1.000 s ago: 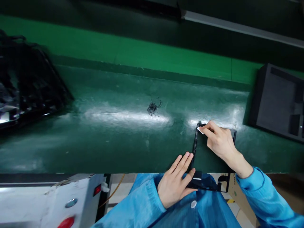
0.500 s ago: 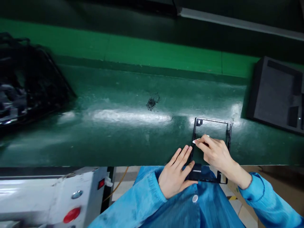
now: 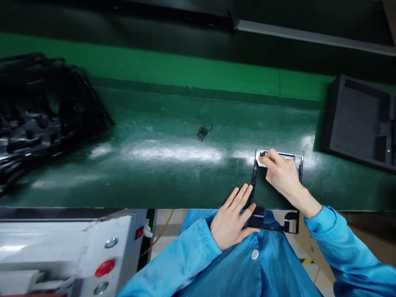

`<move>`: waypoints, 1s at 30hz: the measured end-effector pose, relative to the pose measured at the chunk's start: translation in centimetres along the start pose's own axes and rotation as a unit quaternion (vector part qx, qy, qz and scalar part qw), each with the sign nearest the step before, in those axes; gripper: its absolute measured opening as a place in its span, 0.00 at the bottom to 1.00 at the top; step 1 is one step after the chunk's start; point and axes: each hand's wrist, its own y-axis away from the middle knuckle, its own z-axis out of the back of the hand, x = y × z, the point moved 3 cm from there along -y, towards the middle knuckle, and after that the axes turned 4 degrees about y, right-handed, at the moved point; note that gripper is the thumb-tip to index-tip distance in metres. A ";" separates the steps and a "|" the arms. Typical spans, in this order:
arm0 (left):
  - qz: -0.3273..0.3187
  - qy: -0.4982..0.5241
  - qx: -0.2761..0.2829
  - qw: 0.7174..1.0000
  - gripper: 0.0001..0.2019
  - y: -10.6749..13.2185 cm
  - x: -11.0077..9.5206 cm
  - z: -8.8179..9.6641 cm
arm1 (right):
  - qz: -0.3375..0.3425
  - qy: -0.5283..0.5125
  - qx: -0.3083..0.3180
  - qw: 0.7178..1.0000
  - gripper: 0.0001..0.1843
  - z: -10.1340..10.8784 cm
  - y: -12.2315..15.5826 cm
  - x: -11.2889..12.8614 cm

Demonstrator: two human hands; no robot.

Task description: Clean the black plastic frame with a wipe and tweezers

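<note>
A thin black rectangular plastic frame (image 3: pixel 254 177) lies at the front edge of the green bench, its near end sticking out over the edge. My left hand (image 3: pixel 232 225) rests against the frame's lower left side, fingers stretched and spread, the thumb by its near edge. Close to the far left corner, my right hand (image 3: pixel 283 175) is closed in a pinch on a small white piece (image 3: pixel 261 161). This piece touches or hovers just over the frame; I cannot tell which, nor whether it is cloth or a tool.
Thin black shavings (image 3: pixel 203 133) lie in a small heap mid-bench (image 3: pixel 154 181). A pile of black plastic parts (image 3: pixel 55 111) stands at the left, a dark grey box-like tray (image 3: pixel 359 119) at the right. Below left is a white machine with a red button (image 3: pixel 104 268).
My right hand has moved with the white piece away from me along the frame's left side, up to the far left corner. My left hand stays on the frame. The view has shifted slightly.
</note>
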 end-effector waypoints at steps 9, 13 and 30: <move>0.001 0.003 -0.007 1.000 0.35 -0.2 0.1 0.0 | 0.056 -0.057 0.025 0.997 0.20 2.0 4.8 4.0; -0.008 -0.007 -0.016 1.000 0.34 -0.3 0.5 0.1 | 0.055 -0.056 0.021 0.997 0.19 1.8 4.4 3.9; -0.006 -0.022 -0.015 1.000 0.33 -0.6 0.5 0.3 | 0.049 -0.028 0.054 0.997 0.18 2.3 3.3 4.1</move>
